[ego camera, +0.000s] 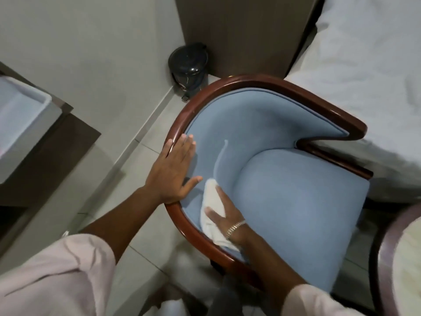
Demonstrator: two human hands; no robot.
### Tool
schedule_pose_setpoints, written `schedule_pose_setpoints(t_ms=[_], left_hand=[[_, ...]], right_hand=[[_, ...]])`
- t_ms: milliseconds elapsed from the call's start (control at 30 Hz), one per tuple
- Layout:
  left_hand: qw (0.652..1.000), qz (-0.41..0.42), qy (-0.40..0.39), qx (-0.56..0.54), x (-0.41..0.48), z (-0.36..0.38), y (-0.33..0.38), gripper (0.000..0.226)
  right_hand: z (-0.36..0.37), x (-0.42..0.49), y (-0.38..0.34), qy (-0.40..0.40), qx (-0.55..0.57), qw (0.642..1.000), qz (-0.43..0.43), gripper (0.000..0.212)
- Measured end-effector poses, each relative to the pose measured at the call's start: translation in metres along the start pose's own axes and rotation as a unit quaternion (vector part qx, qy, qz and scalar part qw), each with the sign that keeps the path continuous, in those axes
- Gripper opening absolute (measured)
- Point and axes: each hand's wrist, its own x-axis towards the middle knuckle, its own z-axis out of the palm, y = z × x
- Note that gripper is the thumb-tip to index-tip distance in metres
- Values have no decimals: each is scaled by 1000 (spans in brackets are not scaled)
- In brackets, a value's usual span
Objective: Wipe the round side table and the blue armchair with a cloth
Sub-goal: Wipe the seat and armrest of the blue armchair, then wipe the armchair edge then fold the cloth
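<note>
The blue armchair (284,201) with a glossy dark wood frame fills the middle of the head view. My right hand (226,218) presses a white cloth (211,210) flat against the inner side of the chair's left arm padding, near the seat cushion. A thin white thread runs up the padding from the cloth. My left hand (174,173) lies open and flat on the upper padding and wood rim of the same arm. The round side table (385,265) shows only as a curved edge at the lower right.
A small black pedal bin (189,67) stands in the corner behind the chair. A bed with white sheets (364,65) is at the right, touching the chair. A dark cabinet with a white tray (20,115) is at the left. Grey floor tiles lie between them.
</note>
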Motion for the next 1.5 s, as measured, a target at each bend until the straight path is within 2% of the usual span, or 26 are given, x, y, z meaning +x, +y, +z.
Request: schedule_pose_setpoints(t_ms=[100, 167, 233, 300, 367, 433, 467, 500, 567, 667, 733, 800, 933, 1033, 1133, 1233, 1267, 1300, 1333, 1367, 1400, 1467, 1500], left_hand=[[1000, 4, 17, 0, 0, 11, -4, 89], [1000, 10, 25, 9, 1, 16, -6, 88], [999, 15, 31, 15, 0, 16, -5, 88], [999, 13, 35, 7, 1, 14, -6, 89], [999, 13, 40, -1, 2, 13, -6, 89], [999, 15, 41, -2, 1, 14, -6, 88], [999, 15, 42, 1, 1, 16, -6, 88], [999, 13, 41, 5, 1, 16, -6, 88], [999, 14, 42, 13, 1, 18, -7, 88], [999, 12, 48, 6, 1, 22, -7, 89], [999, 10, 48, 10, 1, 21, -7, 90], [999, 7, 39, 24, 1, 20, -6, 90], [999, -1, 39, 21, 0, 18, -3, 90], [999, -3, 45, 10, 1, 17, -2, 89], [998, 0, 45, -44, 1, 9, -3, 84], [979, -13, 85, -183, 1, 0, -2, 72], [955, -51, 106, -272, 1, -5, -2, 68], [904, -103, 116, -399, 1, -14, -3, 66], [816, -154, 120, -543, 2, -26, -8, 64], [715, -188, 121, -662, 3, -39, -17, 65], [630, -211, 126, -736, 3, -49, -32, 69], [505, -230, 107, -825, 0, -64, -76, 79], [455, -231, 98, -854, -3, -74, -102, 80]], right_hand=[[28, 61, -24, 139, 20, 990, -1, 75], [22, 88, -14, 193, 76, 978, 21, 72], [13, 89, 10, 180, 118, 973, 77, 70], [12, 74, 22, 126, 136, 974, 129, 69], [14, 61, 19, 114, 133, 979, 101, 70], [19, 60, 5, 144, 89, 985, 37, 90], [22, 69, -7, 161, 74, 984, 8, 93], [23, 83, -20, 182, 71, 981, -12, 86], [22, 120, -46, 257, 71, 963, -39, 76], [-4, 172, -61, 404, 72, 910, -58, 69], [-22, 187, -43, 438, 60, 895, -53, 65], [-24, 181, -13, 407, 56, 912, -17, 64], [2, 113, 51, 237, 76, 968, 21, 73], [5, 68, 55, 146, 58, 985, 75, 73], [5, 49, 15, 159, 78, 984, 25, 61], [8, 47, -47, 187, 123, 975, -13, 60], [10, 50, -69, 192, 129, 972, -29, 61], [11, 54, -92, 194, 120, 972, -51, 59], [12, 60, -116, 192, 108, 972, -76, 55], [14, 67, -140, 184, 106, 972, -104, 49], [16, 75, -162, 171, 106, 970, -134, 44], [28, 90, -208, 156, 63, 966, -195, 41], [38, 100, -231, 146, 33, 962, -227, 42]])
